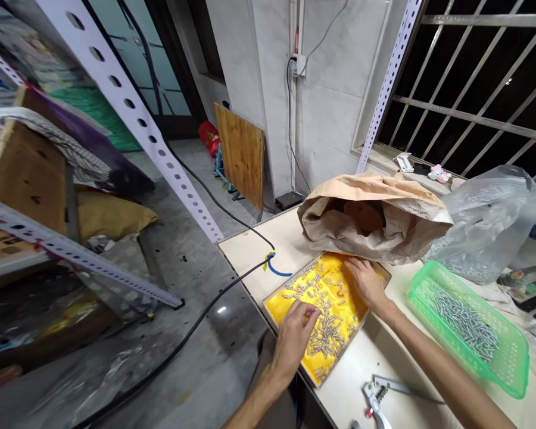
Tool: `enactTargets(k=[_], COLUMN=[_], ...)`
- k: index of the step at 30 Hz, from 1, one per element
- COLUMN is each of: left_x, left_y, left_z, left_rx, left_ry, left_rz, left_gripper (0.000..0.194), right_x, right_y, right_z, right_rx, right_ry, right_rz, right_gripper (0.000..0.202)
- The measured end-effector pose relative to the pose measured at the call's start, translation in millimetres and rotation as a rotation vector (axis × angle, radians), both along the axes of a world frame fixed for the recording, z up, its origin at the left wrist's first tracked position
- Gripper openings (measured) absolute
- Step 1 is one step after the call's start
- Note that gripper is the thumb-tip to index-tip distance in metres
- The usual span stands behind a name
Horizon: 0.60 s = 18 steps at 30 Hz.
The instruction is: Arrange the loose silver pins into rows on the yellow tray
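The left hand (pixel 293 330) reaches in from the lower edge over the near left side of the tray (pixel 310 361). Its wrist is bent a little, the back of the hand is up, and the fingers curl so that the thumb and fingertips come close together above the pins (pixel 327 336). Whether they pinch a pin, I cannot tell.

The right forearm crosses the bench (pixel 250 249) on a long slant. The right hand (pixel 366 281) lies palm down at the tray's far right part, fingers pointing away towards the paper bag (pixel 411 233); its fingertips are too small to tell whether they grip anything.

The 2 hands are apart. The pins lie loose on the tray's yellow surface, densest just right of the left hand. Right of the right forearm stands a green basket (pixel 520 357) holding more metal pieces (pixel 467 322).
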State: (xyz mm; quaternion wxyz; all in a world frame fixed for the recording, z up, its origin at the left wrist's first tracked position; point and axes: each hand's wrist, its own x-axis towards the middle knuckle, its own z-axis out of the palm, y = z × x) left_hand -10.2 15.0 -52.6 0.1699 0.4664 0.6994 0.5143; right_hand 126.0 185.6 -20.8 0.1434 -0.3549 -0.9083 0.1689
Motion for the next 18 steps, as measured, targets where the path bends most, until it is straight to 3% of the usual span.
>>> enactTargets(k=[3, 8, 12, 18], left_x=[2, 4, 5, 3], left_y=[-4, -4, -3, -3], left_z=[-6.4, -9.4, -13.1, -18.7], left_rx=[0.043, 0.065, 0.098, 0.159], left_ry=[0.111, 0.182, 0.199, 0.217], left_rz=[-0.03, -0.005, 0.02, 0.052], left_gripper=[0.027, 0.03, 0.031, 0.03], right_x=[2, 22, 39, 29], right_y=[22, 25, 35, 40], right_z=[-6.5, -19.7, -21.5, -18.9], right_rx=[0.02, 0.013, 0.063, 0.105], right_ry=[-0.06, -0.099, -0.093, -0.06], right_rz=[-0.013, 0.017, -0.053, 0.0], right_gripper=[0.051, 0.044, 0.053, 0.055])
